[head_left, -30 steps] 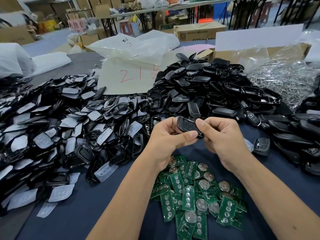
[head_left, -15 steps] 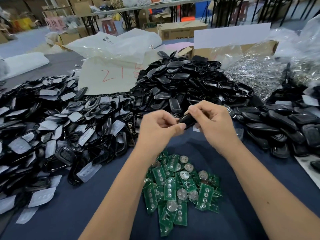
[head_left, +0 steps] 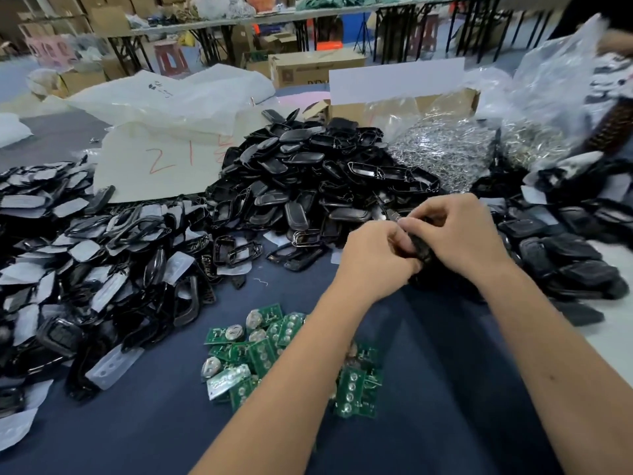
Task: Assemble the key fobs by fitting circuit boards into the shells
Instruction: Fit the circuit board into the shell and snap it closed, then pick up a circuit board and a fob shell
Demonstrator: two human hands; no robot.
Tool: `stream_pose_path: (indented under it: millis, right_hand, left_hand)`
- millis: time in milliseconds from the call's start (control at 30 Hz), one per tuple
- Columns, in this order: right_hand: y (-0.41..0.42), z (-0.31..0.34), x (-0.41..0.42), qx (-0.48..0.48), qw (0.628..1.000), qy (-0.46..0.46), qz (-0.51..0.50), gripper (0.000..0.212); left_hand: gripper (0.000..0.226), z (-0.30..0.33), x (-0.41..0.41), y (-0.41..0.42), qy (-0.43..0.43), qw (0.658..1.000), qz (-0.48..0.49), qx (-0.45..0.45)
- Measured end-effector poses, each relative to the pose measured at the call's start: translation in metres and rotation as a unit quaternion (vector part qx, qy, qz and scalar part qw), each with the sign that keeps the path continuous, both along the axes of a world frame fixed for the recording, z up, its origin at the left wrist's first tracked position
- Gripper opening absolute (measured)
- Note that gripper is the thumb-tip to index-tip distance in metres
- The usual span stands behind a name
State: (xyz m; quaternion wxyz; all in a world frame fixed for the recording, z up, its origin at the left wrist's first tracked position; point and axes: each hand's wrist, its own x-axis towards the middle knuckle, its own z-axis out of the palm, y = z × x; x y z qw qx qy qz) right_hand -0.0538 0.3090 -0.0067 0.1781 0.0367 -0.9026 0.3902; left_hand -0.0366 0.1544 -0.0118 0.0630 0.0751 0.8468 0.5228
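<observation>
Both hands meet above the dark blue cloth, right of centre. My left hand (head_left: 373,258) and my right hand (head_left: 459,234) grip one black key fob (head_left: 422,250) between them, mostly hidden by the curled fingers. A heap of green circuit boards (head_left: 260,351) with round coin cells lies on the cloth below my left forearm. Black shell halves form a tall pile (head_left: 308,180) behind the hands.
Black frames with white button pads (head_left: 78,262) cover the left side. More black fobs (head_left: 575,255) lie at the right. Clear bags of silver metal parts (head_left: 445,149) sit behind, beside a white sheet marked in red (head_left: 161,159) and a cardboard box (head_left: 342,111).
Both hands carried the fob to the right, toward the right-hand pile, and closed more tightly round it. The camera view shifted, so the circuit boards now lie further left.
</observation>
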Motion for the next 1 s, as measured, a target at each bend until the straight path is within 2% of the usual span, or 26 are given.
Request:
stream_pose_path:
  millis: [100, 200, 333, 433, 500, 600, 667, 700, 767, 833, 933, 1000]
  right_hand:
    - [0.008, 0.01, -0.004, 0.077, 0.997, -0.023, 0.003, 0.007]
    - [0.008, 0.015, -0.007, 0.114, 0.993, -0.001, -0.013, 0.005]
    - [-0.001, 0.021, -0.004, 0.098, 0.994, 0.044, 0.022, 0.006]
    - [-0.028, 0.026, 0.0, 0.123, 0.983, -0.009, 0.137, 0.005]
    - [-0.051, 0.03, 0.004, 0.159, 0.956, -0.099, 0.225, 0.006]
    - [-0.085, 0.033, 0.013, 0.194, 0.886, -0.242, 0.344, 0.011]
    - [-0.105, 0.031, 0.021, 0.204, 0.86, -0.289, 0.368, 0.025]
    - [-0.114, 0.03, 0.023, 0.224, 0.853, -0.291, 0.37, 0.034]
    - [-0.128, 0.029, 0.027, 0.276, 0.84, -0.276, 0.377, 0.046]
    - [-0.136, 0.027, 0.028, 0.298, 0.832, -0.259, 0.391, 0.043]
    - [-0.139, 0.025, 0.03, 0.252, 0.844, -0.24, 0.407, 0.025]
    - [-0.137, 0.022, 0.03, 0.195, 0.856, -0.235, 0.416, 0.021]
  left_hand:
    - [0.017, 0.005, 0.003, 0.006, 0.036, 0.999, -0.01, -0.016]
    - [0.013, 0.01, 0.003, -0.006, 0.143, 0.982, 0.007, -0.122]
    - [0.011, 0.013, -0.011, -0.058, 0.221, 0.935, 0.138, -0.239]
    - [0.009, 0.007, -0.023, -0.1, 0.193, 0.91, 0.229, -0.287]
    - [0.02, 0.001, -0.029, -0.115, 0.166, 0.907, 0.228, -0.312]
    - [0.061, -0.005, -0.035, -0.125, 0.172, 0.902, 0.138, -0.37]
    - [0.081, -0.006, -0.04, -0.127, 0.179, 0.89, 0.051, -0.417]
    - [0.084, -0.006, -0.042, -0.128, 0.179, 0.881, 0.022, -0.437]
    - [0.076, -0.006, -0.047, -0.128, 0.2, 0.873, 0.01, -0.444]
    - [0.055, -0.003, -0.05, -0.128, 0.237, 0.869, 0.035, -0.433]
    - [0.033, -0.001, -0.05, -0.134, 0.244, 0.867, 0.06, -0.431]
    - [0.015, 0.002, -0.048, -0.138, 0.248, 0.883, 0.075, -0.391]
